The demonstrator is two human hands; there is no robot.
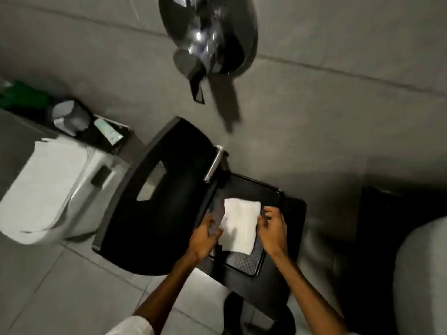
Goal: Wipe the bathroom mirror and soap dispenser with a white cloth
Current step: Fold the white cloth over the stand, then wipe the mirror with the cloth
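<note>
Pretty dim shot overall, grey and murky, with the right side falling off into near-black. The folded white cloth (239,226) is the brightest thing and almost blows out, same with the white ceramic toilet (46,189) on the left, which has lost its surface detail. The glossy black wall-mounted dispenser (210,37) up top catches a few small specular glints and throws a smeared dark shadow down the grey tiled wall (338,117). Lots of motion blur, worst on the dispenser and toward the left edge. Wide-angle bending makes the tile lines curve and tilt. Nothing's really crisp.
</note>
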